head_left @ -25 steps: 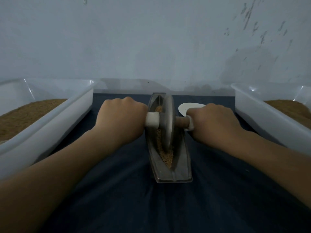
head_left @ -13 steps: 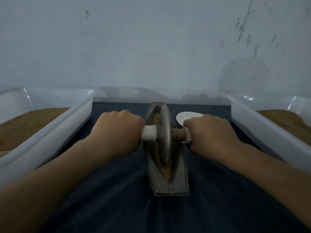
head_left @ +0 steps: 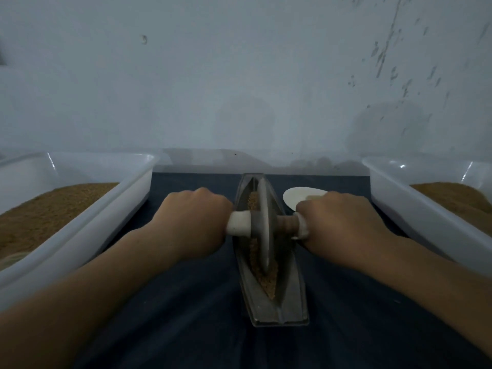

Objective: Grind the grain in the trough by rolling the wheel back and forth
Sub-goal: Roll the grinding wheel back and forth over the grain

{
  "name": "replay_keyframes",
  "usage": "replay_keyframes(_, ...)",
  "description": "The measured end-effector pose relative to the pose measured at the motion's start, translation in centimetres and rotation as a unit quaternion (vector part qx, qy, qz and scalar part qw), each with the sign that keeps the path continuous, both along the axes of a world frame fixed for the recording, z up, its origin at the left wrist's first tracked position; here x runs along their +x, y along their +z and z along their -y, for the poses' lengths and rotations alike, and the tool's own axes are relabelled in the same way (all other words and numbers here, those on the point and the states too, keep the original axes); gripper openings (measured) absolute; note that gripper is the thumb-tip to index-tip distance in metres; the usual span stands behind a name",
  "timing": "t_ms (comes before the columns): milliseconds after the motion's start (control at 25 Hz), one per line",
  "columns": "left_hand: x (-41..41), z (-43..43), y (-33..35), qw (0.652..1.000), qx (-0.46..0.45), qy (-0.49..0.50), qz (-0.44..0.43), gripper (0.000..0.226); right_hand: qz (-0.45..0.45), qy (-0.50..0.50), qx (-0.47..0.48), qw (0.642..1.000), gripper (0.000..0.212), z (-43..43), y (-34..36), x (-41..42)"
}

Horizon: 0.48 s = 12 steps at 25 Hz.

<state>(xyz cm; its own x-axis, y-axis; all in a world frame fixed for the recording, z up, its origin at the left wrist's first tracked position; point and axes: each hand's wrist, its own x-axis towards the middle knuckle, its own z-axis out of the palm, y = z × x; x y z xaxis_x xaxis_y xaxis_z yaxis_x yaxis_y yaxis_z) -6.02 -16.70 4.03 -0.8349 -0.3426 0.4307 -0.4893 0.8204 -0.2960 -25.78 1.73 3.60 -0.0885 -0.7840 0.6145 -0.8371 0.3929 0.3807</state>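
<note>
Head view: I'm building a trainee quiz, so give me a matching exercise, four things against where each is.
Things: 1 wheel; 2 left hand; 3 white disc; 4 left tub.
Places: A beyond the right hand; B upright in the trough; C holding brown grain; D gripping the white handle.
Pairs: 1-B; 2-D; 3-A; 4-C.

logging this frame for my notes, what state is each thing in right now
left hand, grips the axle's white left end
right hand, grips the axle's right end
wheel, upright in the trough's groove
trough, flat on the dark cloth, holds grain
left tub, partly full, contents brown
right tub, partly full, contents brown
white dish, partly hidden behind right hand
</note>
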Motion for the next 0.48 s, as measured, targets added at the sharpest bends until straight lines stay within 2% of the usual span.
replay_keyframes(80,-0.6,0.3,-0.2,1.0,-0.022,0.007,-0.014,0.015,-0.006,-0.017,0.0,1.0,0.043,0.9,-0.1,-0.5)
replay_keyframes(120,-1.5,0.6,-0.1,0.999,-0.006,0.033,-0.026,0.01,0.008,-0.043,0.025,0.999,0.038,2.1,-0.1,-0.9)
replay_keyframes(200,-3.9,1.3,0.5,0.994,0.025,0.09,-0.049,0.007,0.094,-0.083,0.057,0.99,0.022,5.3,1.2,-1.6)
replay_keyframes(320,-4.9,1.6,1.2,0.989,0.085,0.112,-0.032,0.012,0.113,-0.088,0.08,0.986,0.01,7.1,2.8,-1.6)
replay_keyframes(400,-3.3,0.8,1.0,0.992,0.084,0.09,-0.008,0.01,0.11,-0.073,0.088,0.987,0.014,5.0,2.3,-1.1)
replay_keyframes(480,-1.3,-0.2,0.5,0.997,0.054,0.058,0.004,0.009,0.084,-0.054,0.065,0.993,0.031,2.0,0.7,-0.3)
